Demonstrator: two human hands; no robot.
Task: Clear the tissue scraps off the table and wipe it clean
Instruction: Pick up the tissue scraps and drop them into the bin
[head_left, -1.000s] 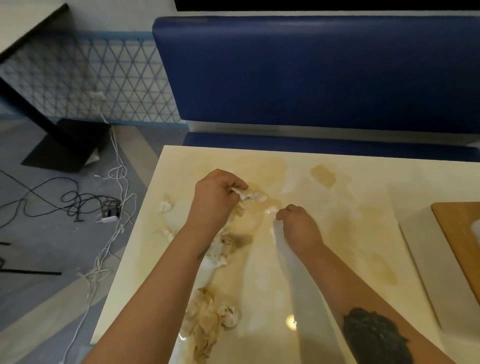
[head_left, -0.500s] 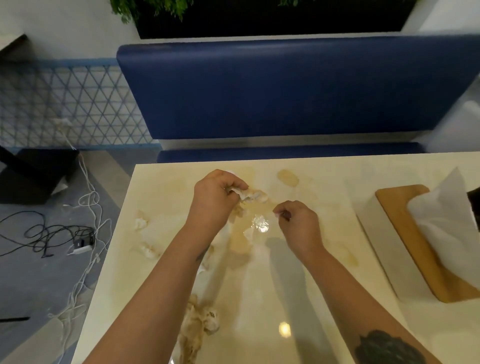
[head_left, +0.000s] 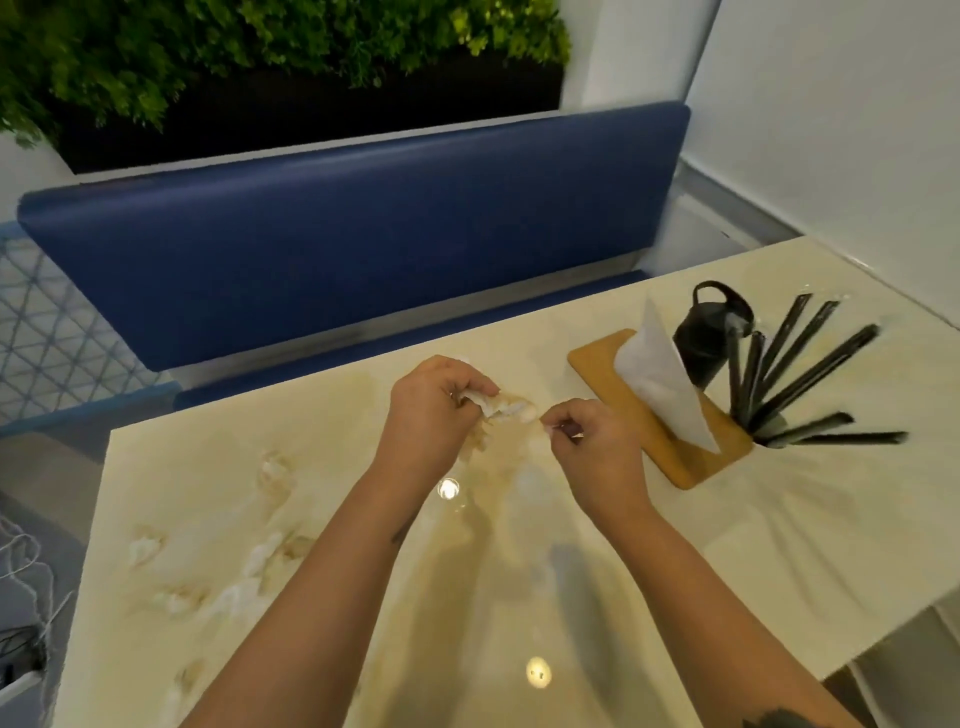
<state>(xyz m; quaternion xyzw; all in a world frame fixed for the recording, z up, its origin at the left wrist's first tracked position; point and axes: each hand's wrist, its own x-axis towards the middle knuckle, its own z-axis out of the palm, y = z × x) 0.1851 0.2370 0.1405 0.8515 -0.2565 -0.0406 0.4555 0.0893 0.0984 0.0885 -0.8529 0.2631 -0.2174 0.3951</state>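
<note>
A glossy cream table (head_left: 597, 597) carries brown stains and several wet tissue scraps (head_left: 260, 561) scattered over its left half. My left hand (head_left: 431, 410) is closed on a wad of white tissue (head_left: 506, 408) that sticks out to the right of its fingers. Just to the right, my right hand (head_left: 592, 441) pinches its fingertips together close to that wad; a tiny white bit shows at them. Both hands hover over the stained middle of the table.
A wooden tissue box (head_left: 670, 441) with a white tissue (head_left: 665, 384) sticking up stands at the right. Behind it are a dark bottle (head_left: 706, 338) and a holder of black straws (head_left: 800, 379). A blue bench (head_left: 337, 249) runs along the far side. Cables (head_left: 26, 597) lie on the floor at left.
The view has swung up and to the right, bringing the tissue box, bottle and straws into sight. Both hands stay close together over the stained middle, the left still holding the wad.
</note>
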